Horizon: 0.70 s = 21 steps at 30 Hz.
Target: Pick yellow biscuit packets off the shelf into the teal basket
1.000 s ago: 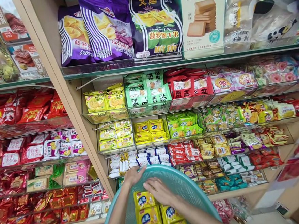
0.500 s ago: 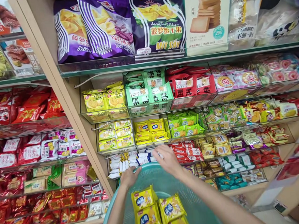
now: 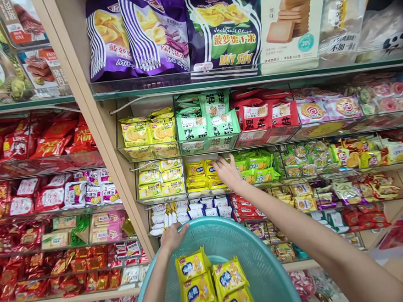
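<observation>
My left hand [image 3: 173, 238] grips the far left rim of a teal plastic basket [image 3: 268, 247], with its thumb on the rim. Several yellow snack packets [image 3: 197, 291] with blue labels lie in the basket. My right hand [image 3: 228, 172] is stretched out over the shelf at the right edge of a compartment of matching yellow packets [image 3: 196, 169]. Its fingers are apart, and I see nothing held in them. Whether the fingertips touch a packet, I cannot tell.
Green snack packets [image 3: 257, 163] fill the compartment to the right, pale yellow ones [image 3: 161, 177] the one to the left. A glass shelf [image 3: 217, 80] with large purple chip bags [image 3: 155, 34] runs above. Wooden upright [image 3: 93, 131] divides the shelving at left.
My right hand has moved up from above the basket's far rim to the yellow packets on the shelf. My left hand stays on the rim. The view has shifted slightly left.
</observation>
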Each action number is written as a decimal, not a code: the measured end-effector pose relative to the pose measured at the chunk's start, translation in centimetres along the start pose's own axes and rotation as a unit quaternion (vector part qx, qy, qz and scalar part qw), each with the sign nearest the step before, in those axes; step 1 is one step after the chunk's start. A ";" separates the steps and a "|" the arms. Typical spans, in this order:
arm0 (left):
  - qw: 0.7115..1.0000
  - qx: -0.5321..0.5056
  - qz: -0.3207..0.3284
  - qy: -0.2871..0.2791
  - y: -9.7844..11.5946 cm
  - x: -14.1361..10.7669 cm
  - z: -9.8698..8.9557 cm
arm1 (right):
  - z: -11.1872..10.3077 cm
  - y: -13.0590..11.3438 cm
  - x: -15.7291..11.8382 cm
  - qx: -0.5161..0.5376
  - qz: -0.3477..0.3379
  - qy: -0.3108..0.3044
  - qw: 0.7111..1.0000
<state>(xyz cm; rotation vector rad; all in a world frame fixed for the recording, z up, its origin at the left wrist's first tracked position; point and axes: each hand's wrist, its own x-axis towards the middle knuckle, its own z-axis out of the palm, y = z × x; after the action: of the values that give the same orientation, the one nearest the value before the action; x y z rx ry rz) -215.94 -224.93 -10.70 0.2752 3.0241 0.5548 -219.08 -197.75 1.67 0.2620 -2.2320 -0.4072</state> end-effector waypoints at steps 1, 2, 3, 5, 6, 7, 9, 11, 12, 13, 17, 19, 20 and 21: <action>1.000 0.000 -0.003 0.000 0.0 0.0 0.0 | 0.2 -0.1 -0.1 -0.002 0.001 0.003 1.000; 1.000 -0.001 -0.006 -0.001 0.0 0.0 0.0 | 0.4 -0.1 -0.2 -0.002 0.001 0.005 1.000; 1.000 -0.002 -0.008 -0.002 0.0 0.0 -0.1 | 0.5 -0.2 -0.3 -0.002 0.003 0.006 1.000; 1.000 -0.005 -0.011 -0.004 0.0 0.0 -0.1 | 0.5 -0.3 -0.3 -0.001 0.003 0.005 1.000; 1.000 -0.007 -0.010 -0.006 0.0 -0.1 -0.2 | 0.4 -0.3 -0.4 0.000 0.004 0.005 1.000; 1.000 -0.009 -0.010 -0.007 0.0 -0.1 -0.2 | 0.3 -0.4 -0.4 0.000 0.005 0.005 1.000; 1.000 -0.013 -0.009 -0.008 0.0 -0.1 -0.3 | 0.1 -0.4 -0.4 -0.002 0.008 0.007 1.000; 1.000 -0.018 -0.011 -0.007 0.0 -0.2 -0.3 | -0.1 -0.4 -0.5 -0.005 0.011 0.009 1.000; 1.000 -0.021 -0.013 -0.008 0.0 -0.2 -0.4 | -0.2 -0.3 -0.5 -0.008 0.012 0.009 1.000; 1.000 -0.023 -0.014 -0.008 0.0 -0.2 -0.4 | -0.3 -0.3 -0.5 -0.012 0.014 0.010 1.000; 0.999 -0.026 -0.017 -0.004 0.0 -0.2 -0.4 | -0.3 -0.2 -0.4 -0.030 0.013 0.011 0.999; 0.999 -0.028 -0.017 -0.002 0.0 -0.3 -0.5 | -0.3 -0.1 -0.4 -0.037 0.012 0.011 0.999; 0.999 -0.029 -0.016 -0.003 0.0 -0.4 -0.5 | -0.3 -0.1 -0.5 -0.039 0.012 0.011 0.999; 0.999 -0.029 -0.015 -0.004 0.0 -0.4 -0.6 | -0.4 -0.1 -0.5 -0.039 0.012 0.011 0.999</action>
<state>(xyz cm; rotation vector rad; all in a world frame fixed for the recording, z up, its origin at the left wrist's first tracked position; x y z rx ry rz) -215.58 -225.16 -10.15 0.2277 2.9925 0.6367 -218.46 -197.75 1.50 0.1969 -2.1892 -0.4758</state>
